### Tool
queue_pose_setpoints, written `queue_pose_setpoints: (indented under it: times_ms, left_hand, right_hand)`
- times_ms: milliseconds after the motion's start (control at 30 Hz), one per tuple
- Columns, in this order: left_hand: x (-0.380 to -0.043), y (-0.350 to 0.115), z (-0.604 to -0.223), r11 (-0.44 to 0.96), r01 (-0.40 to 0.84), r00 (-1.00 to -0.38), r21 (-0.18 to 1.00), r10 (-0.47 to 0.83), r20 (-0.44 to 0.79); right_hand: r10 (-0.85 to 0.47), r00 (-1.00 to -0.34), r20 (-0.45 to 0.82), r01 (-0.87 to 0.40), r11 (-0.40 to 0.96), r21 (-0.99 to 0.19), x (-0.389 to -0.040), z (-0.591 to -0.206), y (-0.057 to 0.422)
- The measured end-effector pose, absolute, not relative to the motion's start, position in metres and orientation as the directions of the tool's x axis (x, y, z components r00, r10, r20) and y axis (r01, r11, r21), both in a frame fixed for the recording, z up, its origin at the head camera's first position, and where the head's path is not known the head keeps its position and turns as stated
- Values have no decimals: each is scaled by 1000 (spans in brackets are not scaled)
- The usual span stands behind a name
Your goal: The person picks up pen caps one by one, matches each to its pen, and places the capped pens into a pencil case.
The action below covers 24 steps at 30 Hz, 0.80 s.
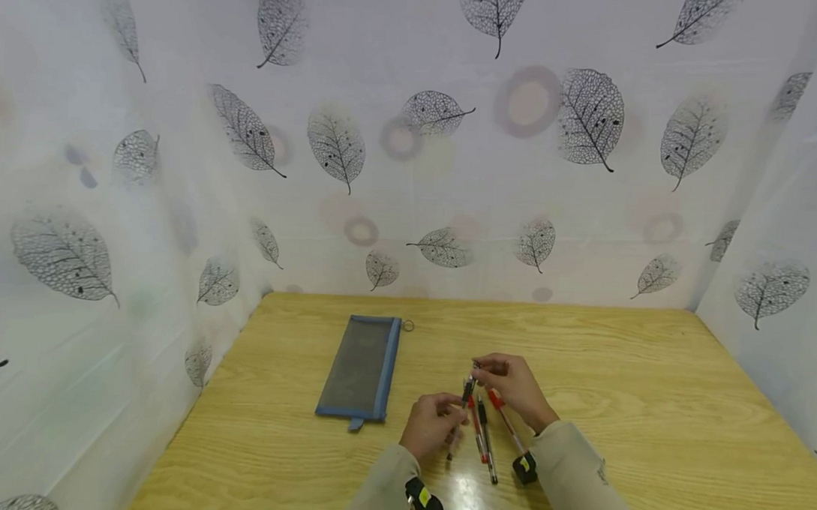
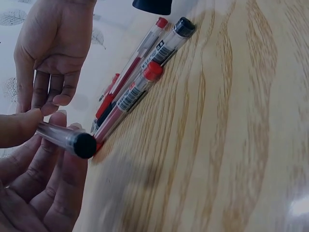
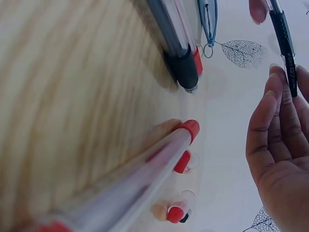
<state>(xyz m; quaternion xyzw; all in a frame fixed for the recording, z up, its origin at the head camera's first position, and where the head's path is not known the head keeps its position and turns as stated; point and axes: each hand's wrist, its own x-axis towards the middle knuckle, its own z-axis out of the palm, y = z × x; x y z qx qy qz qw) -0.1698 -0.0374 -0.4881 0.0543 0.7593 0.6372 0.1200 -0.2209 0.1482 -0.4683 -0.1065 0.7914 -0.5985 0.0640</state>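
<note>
Pinching one slender black pen (image 1: 467,393) with a clear barrel between two hands over a wood-grained desk (image 1: 647,383)

Left hand (image 1: 432,425) grasps the smooth barrel, right hand (image 1: 512,382) the end toward the desk's far edge; the pen slants between the fingertips; just beside lie at least three pens, two red (image 1: 476,428), one black (image 1: 487,442); one flat, rectangular blue-edged mesh pouch (image 1: 360,366), one small ring (image 1: 408,326) beside it, lies nearer the far left corner

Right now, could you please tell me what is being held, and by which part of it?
A pen: the left hand pinches its clear barrel, and the right hand holds it at the dark end.
</note>
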Motion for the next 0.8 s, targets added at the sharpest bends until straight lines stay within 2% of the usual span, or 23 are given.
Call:
queue_pose_setpoints:
  times_ms: [433,800]
  left_hand:
    - [-174,-45,-494,186,-66,-978,980,182,-100]
    - [-178,-52,-502,191,-130,-987,973,72,-147]
  right_hand:
    - [-278,-960,22,-104,284,-953,-233,-468,138]
    - [-331,-943,-22,-112,379,-919,-249,-469,125]
